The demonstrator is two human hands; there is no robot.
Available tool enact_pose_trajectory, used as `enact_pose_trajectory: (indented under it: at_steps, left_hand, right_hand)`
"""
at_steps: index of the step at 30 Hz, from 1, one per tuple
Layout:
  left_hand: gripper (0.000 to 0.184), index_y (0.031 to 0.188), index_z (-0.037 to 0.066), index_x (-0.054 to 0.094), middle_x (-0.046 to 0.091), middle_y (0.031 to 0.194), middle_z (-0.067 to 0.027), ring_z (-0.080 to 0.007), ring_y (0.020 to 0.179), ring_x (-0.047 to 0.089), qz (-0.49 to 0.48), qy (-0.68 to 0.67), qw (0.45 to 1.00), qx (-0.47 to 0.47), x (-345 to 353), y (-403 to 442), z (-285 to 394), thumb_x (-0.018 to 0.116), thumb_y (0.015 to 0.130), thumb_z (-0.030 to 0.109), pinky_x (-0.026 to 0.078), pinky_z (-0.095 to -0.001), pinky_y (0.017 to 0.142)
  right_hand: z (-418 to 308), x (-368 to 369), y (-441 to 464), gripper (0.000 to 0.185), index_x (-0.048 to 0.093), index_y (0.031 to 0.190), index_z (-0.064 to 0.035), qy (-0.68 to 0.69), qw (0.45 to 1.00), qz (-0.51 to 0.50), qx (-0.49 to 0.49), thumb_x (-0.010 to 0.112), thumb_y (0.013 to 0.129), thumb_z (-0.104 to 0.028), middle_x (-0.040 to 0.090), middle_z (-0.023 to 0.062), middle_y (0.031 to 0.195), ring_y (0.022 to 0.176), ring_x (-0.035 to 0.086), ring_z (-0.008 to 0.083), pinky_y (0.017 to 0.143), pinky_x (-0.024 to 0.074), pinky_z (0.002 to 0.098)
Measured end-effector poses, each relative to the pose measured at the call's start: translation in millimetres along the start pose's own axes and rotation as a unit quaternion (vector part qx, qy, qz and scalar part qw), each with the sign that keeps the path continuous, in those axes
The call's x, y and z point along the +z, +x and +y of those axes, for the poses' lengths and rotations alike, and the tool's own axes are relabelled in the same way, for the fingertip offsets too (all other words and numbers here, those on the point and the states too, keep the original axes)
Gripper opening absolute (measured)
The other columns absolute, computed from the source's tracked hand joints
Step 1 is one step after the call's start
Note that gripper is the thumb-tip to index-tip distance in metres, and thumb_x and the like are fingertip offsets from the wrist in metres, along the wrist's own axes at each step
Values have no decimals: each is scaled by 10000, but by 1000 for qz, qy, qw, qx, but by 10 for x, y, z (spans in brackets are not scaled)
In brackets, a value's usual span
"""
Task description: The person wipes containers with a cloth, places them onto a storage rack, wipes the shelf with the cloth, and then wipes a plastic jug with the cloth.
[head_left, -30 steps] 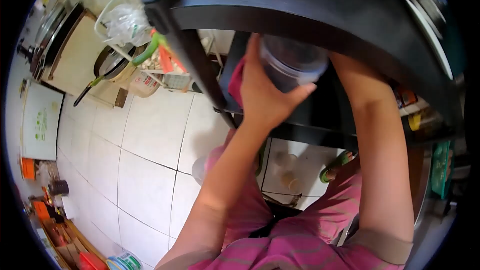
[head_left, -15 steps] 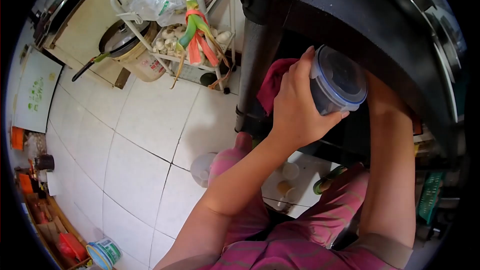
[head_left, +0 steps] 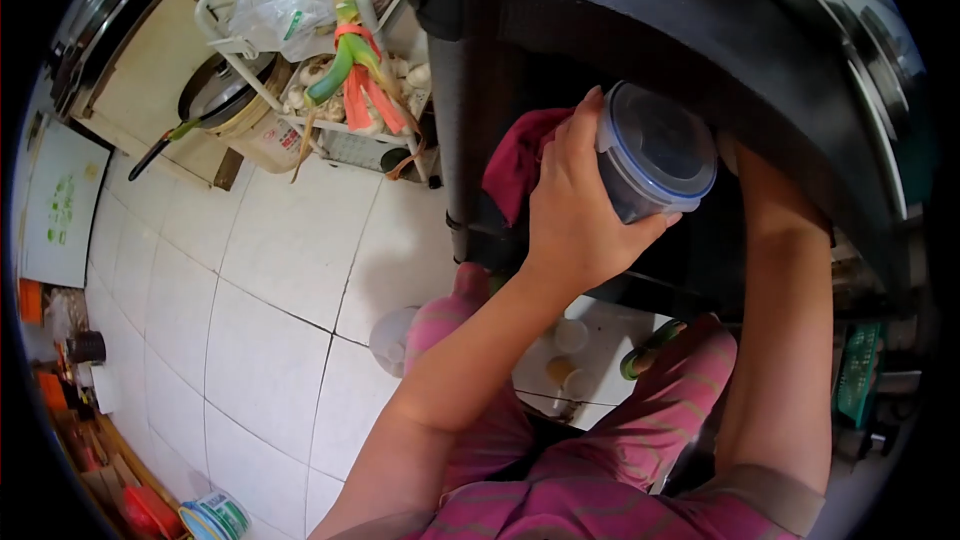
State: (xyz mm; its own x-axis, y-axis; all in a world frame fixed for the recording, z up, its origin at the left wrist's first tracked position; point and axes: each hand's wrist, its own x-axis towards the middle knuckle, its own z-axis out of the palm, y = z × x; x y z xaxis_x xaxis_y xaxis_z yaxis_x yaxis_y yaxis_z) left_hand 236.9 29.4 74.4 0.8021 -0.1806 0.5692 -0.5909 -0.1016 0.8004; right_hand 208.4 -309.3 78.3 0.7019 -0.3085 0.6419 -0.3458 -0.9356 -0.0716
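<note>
My left hand (head_left: 575, 205) is wrapped round a clear round food container (head_left: 620, 190). The container has a clear clip-on lid (head_left: 660, 140) with a blue seal, and it is tilted so that the lid faces up towards me. My right hand (head_left: 750, 165) reaches in beneath the black tabletop (head_left: 640, 35), just right of the container. Its fingers are hidden there, and whether it touches the container does not show. A dark red cloth (head_left: 515, 165) hangs behind my left hand, beside the black table leg (head_left: 462, 120).
On the left stands a white rack (head_left: 240, 45) with garlic (head_left: 300, 95) and a green onion (head_left: 345, 75). Near it, a lidded pan (head_left: 220, 90) sits on a bucket (head_left: 270, 140). Several small containers (head_left: 570, 335) are on the tiled floor (head_left: 270, 280) by my legs. A green basket (head_left: 857, 375) is at right.
The view has shifted, so the table, rack and container appear farther left. My left hand keeps its hold on the container. My right hand stays under the tabletop, with a little more space beside the container.
</note>
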Motion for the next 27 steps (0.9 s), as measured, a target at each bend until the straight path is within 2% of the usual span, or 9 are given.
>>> enact_pose_trajectory:
  at_steps: [5, 9, 16, 22, 24, 27]
  left_hand:
    - [1155, 1422, -65, 183, 376, 1383, -266, -392, 1266, 437, 8, 48, 999, 11, 67, -33, 30, 894, 565, 240, 368, -420, 1048]
    - [1158, 1411, -89, 182, 393, 1360, -255, -374, 1233, 466, -4, 22, 1000, 13, 166, -73, 63, 896, 565, 252, 394, -399, 1023]
    - [1170, 1417, -89, 159, 410, 1342, -265, -369, 1201, 499, -14, 12, 1000, 21, 229, -55, 9, 895, 573, 252, 417, -392, 1000]
    - [1202, 1432, -81, 105, 407, 1343, -287, -374, 1194, 511, -19, 65, 997, 25, 237, -78, 21, 893, 582, 240, 421, -380, 1001]
    - [1128, 1421, -71, 223, 401, 1381, -288, -422, 1225, 484, 3, 16, 1000, 4, 238, -86, 23, 887, 569, 255, 432, -430, 999]
    - [1144, 1430, -52, 213, 411, 1376, -284, -401, 1233, 488, -12, 21, 999, -33, 154, -45, 79, 891, 564, 263, 438, -419, 993]
  right_hand:
    - [48, -26, 33, 413, 615, 1153, -69, -1, 1000, 3, 6, 676, 816, -301, 598, 168, 1146, 1130, 535, 367, 919, 435, 481]
    - [74, -68, -13, 417, 613, 1157, -70, -2, 1000, 5, 7, 676, 817, -305, 595, 169, 1151, 1132, 533, 368, 919, 436, 482]
    - [93, -120, -200, 424, 611, 1163, -73, -3, 1000, -1, 12, 675, 818, -312, 589, 172, 1160, 1137, 529, 369, 919, 437, 485]
    - [226, -274, -108, 430, 609, 1169, -76, -4, 1000, 4, 19, 675, 820, -318, 584, 174, 1167, 1141, 527, 371, 919, 438, 488]
    - [277, -307, -24, 432, 608, 1171, -77, -6, 1000, 0, 20, 675, 820, -320, 582, 175, 1170, 1142, 526, 372, 919, 438, 488]
    - [265, -280, 154, 435, 607, 1174, -78, -4, 1000, -4, 15, 675, 821, -323, 579, 176, 1173, 1144, 524, 372, 919, 438, 490]
